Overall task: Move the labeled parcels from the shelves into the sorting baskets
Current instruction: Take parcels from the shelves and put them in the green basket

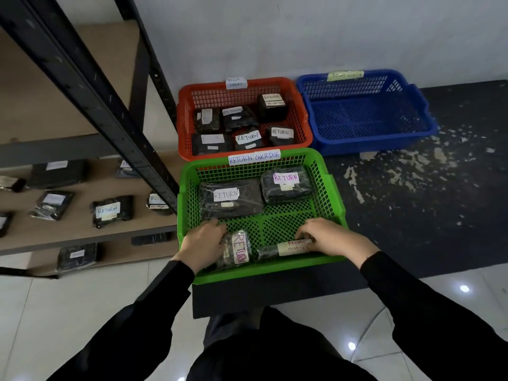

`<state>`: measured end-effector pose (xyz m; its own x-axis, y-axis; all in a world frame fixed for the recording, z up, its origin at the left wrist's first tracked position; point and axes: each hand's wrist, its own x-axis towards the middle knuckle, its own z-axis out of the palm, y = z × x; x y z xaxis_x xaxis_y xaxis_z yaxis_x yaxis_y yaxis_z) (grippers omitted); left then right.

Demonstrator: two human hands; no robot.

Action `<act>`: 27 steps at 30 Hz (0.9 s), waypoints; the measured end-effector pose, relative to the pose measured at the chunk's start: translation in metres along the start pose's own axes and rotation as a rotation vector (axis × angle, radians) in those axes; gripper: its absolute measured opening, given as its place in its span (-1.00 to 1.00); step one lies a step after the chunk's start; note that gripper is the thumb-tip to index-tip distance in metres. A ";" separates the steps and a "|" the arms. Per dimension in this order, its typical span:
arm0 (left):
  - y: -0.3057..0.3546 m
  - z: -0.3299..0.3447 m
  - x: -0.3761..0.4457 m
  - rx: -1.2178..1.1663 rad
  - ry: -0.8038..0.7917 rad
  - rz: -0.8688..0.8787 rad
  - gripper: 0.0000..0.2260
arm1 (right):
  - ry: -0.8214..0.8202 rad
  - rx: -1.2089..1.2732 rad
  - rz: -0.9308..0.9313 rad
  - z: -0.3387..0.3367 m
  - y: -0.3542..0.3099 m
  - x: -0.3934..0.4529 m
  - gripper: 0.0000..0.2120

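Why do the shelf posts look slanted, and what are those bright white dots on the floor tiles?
In the head view, the wide-angle lens bends straight lines, so the shelf post leans near the edge. The dots are ceiling lights reflecting as glare on the glossy tiles. Lighting is dim and even; small labels in the red basket are too soft to read fully.

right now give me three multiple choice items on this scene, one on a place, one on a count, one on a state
1. Where is the green basket?
A. in front of the red basket
B. on the shelf
C. inside the blue basket

2. How many parcels lie in the green basket?
A. two
B. four
C. seven

3. What is in the blue basket?
A. one parcel
B. nothing
C. a stack of labels

Answers: 1 A, it sits nearer the person, against the red one. 2 B, two at the back, two under the left hand and right hand. 3 B, only bare mesh shows.
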<state>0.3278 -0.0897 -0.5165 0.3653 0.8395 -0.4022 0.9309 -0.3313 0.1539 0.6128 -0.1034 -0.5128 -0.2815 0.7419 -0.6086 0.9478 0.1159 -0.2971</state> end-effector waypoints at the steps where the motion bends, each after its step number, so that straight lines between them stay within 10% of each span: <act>1: 0.000 0.001 0.001 0.025 -0.001 0.002 -0.78 | -0.004 0.004 0.002 0.000 0.000 0.000 -0.67; 16: 0.007 -0.042 -0.066 -0.081 0.343 -0.067 -0.67 | 0.191 0.195 -0.172 -0.024 -0.059 -0.034 -0.68; 27: -0.071 -0.069 -0.181 -0.145 0.768 -0.413 -0.86 | 0.727 0.196 -0.433 -0.031 -0.219 -0.036 -0.77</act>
<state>0.1961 -0.1884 -0.3927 -0.1468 0.9548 0.2586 0.9615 0.0763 0.2641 0.4197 -0.1350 -0.4032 -0.3824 0.9046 0.1883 0.7175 0.4191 -0.5563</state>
